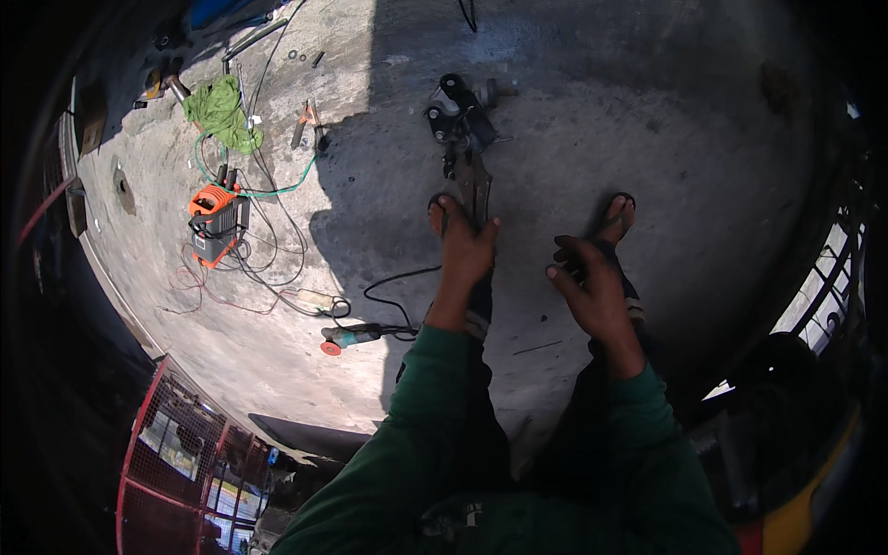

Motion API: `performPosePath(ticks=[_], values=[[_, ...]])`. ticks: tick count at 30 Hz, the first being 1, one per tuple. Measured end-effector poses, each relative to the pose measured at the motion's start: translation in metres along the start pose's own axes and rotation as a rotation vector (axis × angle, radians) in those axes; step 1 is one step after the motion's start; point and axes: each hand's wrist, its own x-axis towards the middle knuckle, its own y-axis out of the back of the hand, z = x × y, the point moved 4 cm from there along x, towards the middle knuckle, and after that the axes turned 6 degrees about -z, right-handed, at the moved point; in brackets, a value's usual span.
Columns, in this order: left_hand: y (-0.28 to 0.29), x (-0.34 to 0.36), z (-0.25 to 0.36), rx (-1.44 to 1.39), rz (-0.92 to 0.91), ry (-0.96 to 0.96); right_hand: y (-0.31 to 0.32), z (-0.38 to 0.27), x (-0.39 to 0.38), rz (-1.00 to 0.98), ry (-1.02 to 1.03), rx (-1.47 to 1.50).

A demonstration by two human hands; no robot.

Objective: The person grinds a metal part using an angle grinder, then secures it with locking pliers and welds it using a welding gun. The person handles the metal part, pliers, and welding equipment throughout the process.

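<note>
My left hand (pixel 470 248) grips the near end of a long, flat, dull metal piece (pixel 476 185) between my sandalled feet. Its far end meets a black metal mechanism (pixel 460 118) with rounded plates and bolts on the concrete floor. My right hand (pixel 592 282) hovers to the right, near my right foot, with fingers loosely bent and apart, holding nothing that I can see.
On the sunlit concrete (pixel 277 361) at my left lie an orange-and-grey machine (pixel 215 236) with cables, a green cloth (pixel 222 116), a clamp (pixel 305 120) and an angle grinder (pixel 356 335). A red mesh frame (pixel 162 435) stands at lower left.
</note>
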Motion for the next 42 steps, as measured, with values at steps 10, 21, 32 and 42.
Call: performPosePath(ticks=[10,21,32,42], values=[[0.01,0.013,0.052,0.016,-0.045,0.193,-0.035,0.086,0.045,-0.346,-0.107,0.02],[-0.016,-0.004,0.077,-0.109,0.111,0.282,0.001,0.12,0.084,-0.454,-0.069,-0.075],[-0.027,0.0,0.078,-0.251,0.135,0.314,0.012,0.126,0.102,-0.458,-0.147,-0.033],[-0.021,0.008,0.078,-0.116,0.137,0.346,0.003,0.125,0.112,-0.424,-0.142,0.001]])
